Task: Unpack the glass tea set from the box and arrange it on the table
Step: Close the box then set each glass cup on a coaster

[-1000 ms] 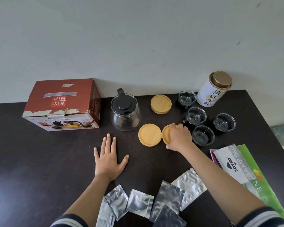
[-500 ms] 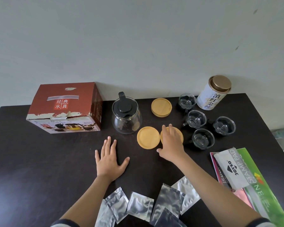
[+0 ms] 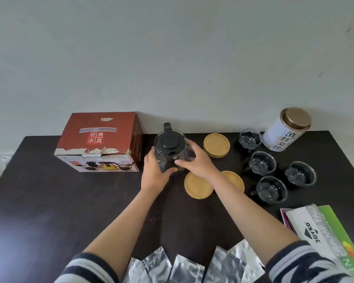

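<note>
Glass teapot (image 3: 170, 152) with its black lid sits between my two hands on the dark table (image 3: 39, 201), just right of the red box (image 3: 99, 139). My left hand (image 3: 155, 172) curls round its near left side, and my right hand (image 3: 196, 162) wraps the right side, thumbs in front. Right of the teapot lie three bamboo coasters (image 3: 198, 186), one partly under my right wrist. Beyond them stand four glass cups (image 3: 263, 163) and a white tea tin (image 3: 284, 131). Foil sachets (image 3: 184, 268) lie nearest me.
</note>
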{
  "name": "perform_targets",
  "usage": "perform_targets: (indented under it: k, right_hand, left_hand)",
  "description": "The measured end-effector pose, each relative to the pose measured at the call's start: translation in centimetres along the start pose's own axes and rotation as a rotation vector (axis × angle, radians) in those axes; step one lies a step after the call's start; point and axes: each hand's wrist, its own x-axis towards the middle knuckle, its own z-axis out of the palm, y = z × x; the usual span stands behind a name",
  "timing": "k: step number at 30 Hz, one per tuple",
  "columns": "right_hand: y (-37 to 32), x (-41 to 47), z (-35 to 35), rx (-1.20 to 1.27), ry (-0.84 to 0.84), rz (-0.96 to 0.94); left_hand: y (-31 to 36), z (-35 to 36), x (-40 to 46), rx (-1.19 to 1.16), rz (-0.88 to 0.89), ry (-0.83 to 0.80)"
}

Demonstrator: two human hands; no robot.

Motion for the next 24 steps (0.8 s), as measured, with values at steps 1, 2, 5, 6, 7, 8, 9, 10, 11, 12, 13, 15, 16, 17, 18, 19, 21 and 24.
perform_targets:
  k: [1, 2, 5, 6, 7, 8, 9, 10, 11, 12, 13, 15, 16, 17, 18, 19, 21, 24]
  right_hand:
    - [0.0, 0.1, 0.1, -0.002, 0.007, -0.011]
    - [0.0, 0.3, 0.2, -0.001, 0.013, -0.021]
    - [-0.3, 0.7, 1.0, -0.011, 0.018, -0.05]
    - [-0.4, 0.9, 1.2, -0.013, 0.022, -0.059]
    - [-0.6, 1.1, 1.5, -0.015, 0.028, -0.068]
    - [-0.8, 1.3, 1.8, -0.014, 0.036, -0.079]
    - [-0.9, 1.4, 2.0, -0.017, 0.042, -0.088]
    - [-1.1, 1.5, 2.2, -0.022, 0.047, -0.095]
    - [-1.3, 1.6, 2.3, -0.033, 0.051, -0.097]
    - [-1.3, 1.6, 2.4, -0.042, 0.056, -0.097]
    - [-1.4, 1.6, 2.5, -0.048, 0.061, -0.097]
    - [-1.4, 1.6, 2.7, -0.053, 0.064, -0.094]
    - [-1.4, 1.5, 2.8, -0.054, 0.065, -0.092]
    - [-1.3, 1.5, 2.9, -0.054, 0.063, -0.086]
    - [-1.3, 1.6, 3.0, -0.051, 0.058, -0.081]
    - [-1.3, 1.5, 3.0, -0.045, 0.049, -0.078]
    - [-1.1, 1.1, 2.8, -0.061, 0.038, -0.078]
    - [0.2, -0.7, 1.8, -0.24, 0.075, -0.071]
  left_hand:
    - [-0.2, -0.1, 0.1, 0.014, 0.007, 0.003]
    - [-0.3, -0.2, 0.0, 0.033, 0.014, 0.009]
    - [-0.4, -0.7, 0.0, 0.069, 0.006, 0.038]
    - [-0.5, -0.8, 0.1, 0.073, 0.001, 0.048]
    - [-0.6, -0.9, 0.1, 0.072, -0.005, 0.058]
    - [-0.6, -1.1, 0.2, 0.068, -0.014, 0.068]
    - [-0.7, -1.2, 0.3, 0.062, -0.024, 0.077]
    - [-0.7, -1.2, 0.3, 0.058, -0.035, 0.081]
    - [-0.7, -1.3, 0.4, 0.058, -0.042, 0.081]
    - [-0.7, -1.3, 0.4, 0.063, -0.047, 0.077]
    - [-0.7, -1.3, 0.4, 0.07, -0.049, 0.072]
    - [-0.8, -1.3, 0.4, 0.082, -0.046, 0.065]
    - [-0.8, -1.3, 0.3, 0.086, -0.047, 0.063]
    - [-0.8, -1.2, 0.2, 0.088, -0.052, 0.064]
    - [-0.8, -1.2, 0.1, 0.088, -0.059, 0.066]
    - [-0.8, -1.3, -0.1, 0.084, -0.066, 0.071]
    - [-0.7, -1.1, -0.7, 0.068, -0.074, 0.082]
    - [-1.0, -0.4, -2.3, 0.056, -0.096, 0.097]
